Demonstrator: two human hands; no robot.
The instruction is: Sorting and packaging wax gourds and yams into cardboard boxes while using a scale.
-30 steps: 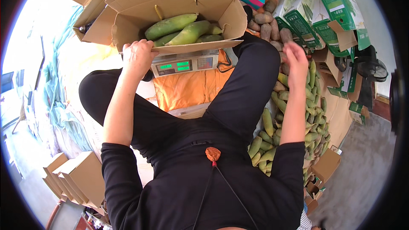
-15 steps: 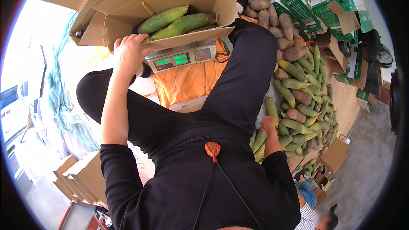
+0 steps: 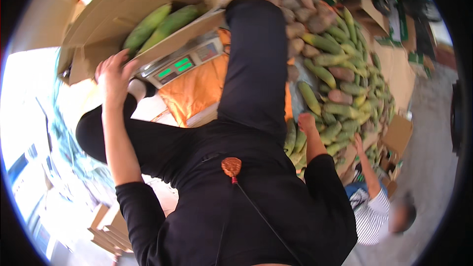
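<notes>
My left hand (image 3: 114, 76) rested in the upper left of the frame, fingers spread wide against the near flap of the cardboard box (image 3: 133, 0), gripping nothing. The box sat on the weighing scale (image 3: 182, 61), overhanging it. I judged a careless push could tip it off, since the hand steadied only one flap. My right hand (image 3: 306, 120), at centre right, was down among the heap of mangoes (image 3: 340, 69); whether its fingers had closed on one, I could not tell. A loose grab might have sent fruit rolling down. I counted two long green mangoes (image 3: 162, 22) in the box, one scale, one box; the heap was too many to count.
</notes>
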